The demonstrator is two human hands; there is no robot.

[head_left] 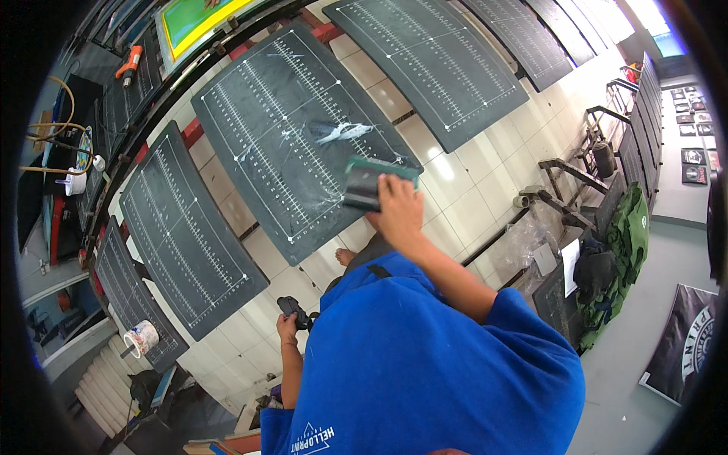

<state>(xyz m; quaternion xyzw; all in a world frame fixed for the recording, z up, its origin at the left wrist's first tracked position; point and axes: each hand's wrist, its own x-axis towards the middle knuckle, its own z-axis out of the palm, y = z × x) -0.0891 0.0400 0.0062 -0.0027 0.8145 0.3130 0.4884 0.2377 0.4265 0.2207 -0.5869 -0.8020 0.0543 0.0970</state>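
My right hand (401, 211) is closed round a squeegee (364, 188) with a dark, glossy face and a green edge. It is over the near right corner of a dark grey printing pallet (250, 114) marked with white grid lines. A white smear (347, 133) of paste or adhesive lies on that pallet, just beyond the squeegee. My left hand (287, 327) is down by my side at the waist, its fingers round a black object (294, 309) whose kind I cannot make out.
More gridded pallets stand on both sides, including a left one (182, 227) and a right one (432, 61). An orange heat gun (130, 64) and a green screen with a yellow border (180, 38) are at the far left; another person's hand (211, 3) touches the screen. A stained tub (141, 338) sits lower left.
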